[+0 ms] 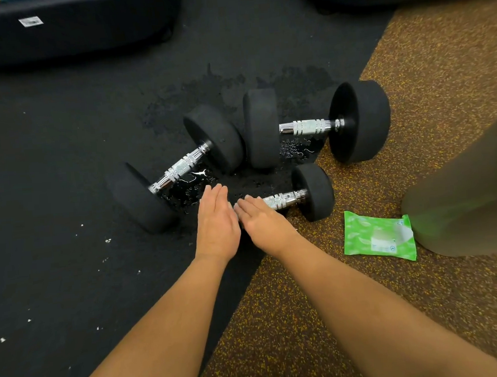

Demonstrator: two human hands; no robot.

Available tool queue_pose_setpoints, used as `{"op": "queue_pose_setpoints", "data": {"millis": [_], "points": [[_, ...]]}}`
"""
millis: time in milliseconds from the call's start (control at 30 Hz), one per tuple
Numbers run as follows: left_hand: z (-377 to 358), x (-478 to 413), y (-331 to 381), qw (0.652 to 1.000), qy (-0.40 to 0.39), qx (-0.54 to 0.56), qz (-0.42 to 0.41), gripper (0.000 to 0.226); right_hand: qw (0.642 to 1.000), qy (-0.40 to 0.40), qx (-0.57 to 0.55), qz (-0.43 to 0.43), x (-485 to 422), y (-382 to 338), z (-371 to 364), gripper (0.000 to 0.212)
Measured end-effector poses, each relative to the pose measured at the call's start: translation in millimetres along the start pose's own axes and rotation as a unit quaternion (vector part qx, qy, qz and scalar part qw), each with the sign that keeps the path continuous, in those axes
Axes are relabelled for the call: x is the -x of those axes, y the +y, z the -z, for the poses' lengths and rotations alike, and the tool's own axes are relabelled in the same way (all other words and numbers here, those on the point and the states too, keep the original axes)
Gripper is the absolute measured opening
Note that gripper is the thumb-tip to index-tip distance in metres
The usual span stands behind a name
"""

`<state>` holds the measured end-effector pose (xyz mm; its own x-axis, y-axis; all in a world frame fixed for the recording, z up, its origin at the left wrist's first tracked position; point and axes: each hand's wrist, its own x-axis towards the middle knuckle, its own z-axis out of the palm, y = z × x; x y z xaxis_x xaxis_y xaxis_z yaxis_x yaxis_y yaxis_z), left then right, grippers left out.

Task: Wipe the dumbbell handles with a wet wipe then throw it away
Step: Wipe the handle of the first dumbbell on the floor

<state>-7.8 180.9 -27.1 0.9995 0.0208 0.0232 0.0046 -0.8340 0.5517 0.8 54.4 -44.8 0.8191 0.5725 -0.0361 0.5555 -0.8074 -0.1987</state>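
The floor is in two parts: a black rubber mat [63,171] on the left and a brown, yellow-flecked floor [438,57] on the right, meeting along a slanted edge. Dark bulky equipment [68,24] sits along the far side of the mat. Three dumbbells lie close together near that edge, each with black round ends and a ribbed metal handle. The big right dumbbell [360,120] lies across the edge, its handle running left to right. The left dumbbell [214,137] lies slantwise on the mat, one end almost touching the right one's nearer end. The small dumbbell [315,191] lies nearest the person, and its left end is hidden behind the hands. Water beads and wet patches [194,189] shine on the mat beneath and between the handles. A green pack of wet wipes [377,235] lies flat on the brown floor, just right of the small dumbbell, its flap looking closed. Both bare arms reach forward. The left hand [217,223] is open, fingers straight and together, holding nothing. The right hand [262,219] is likewise flat and empty, just beside the left, its fingertips over the small dumbbell's handle.
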Motion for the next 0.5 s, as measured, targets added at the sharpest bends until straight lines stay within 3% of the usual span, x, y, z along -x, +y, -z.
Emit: {"op": "queue_pose_setpoints", "data": {"millis": [133,333,500], "points": [[0,1,0,1.0,0.003,-0.001,-0.004,0.043,1.0,0.004,0.009,0.013,10,10,0,0.047],[-2,0,-2,1.0,0.003,-0.005,0.0,0.044,0.998,0.001,0.047,-0.046,4,-4,-1,0.046],[-2,-2,-3,1.0,-0.001,0.001,-0.003,0.045,1.0,0.019,0.02,-0.007,3,-7,-4,0.048]]}}
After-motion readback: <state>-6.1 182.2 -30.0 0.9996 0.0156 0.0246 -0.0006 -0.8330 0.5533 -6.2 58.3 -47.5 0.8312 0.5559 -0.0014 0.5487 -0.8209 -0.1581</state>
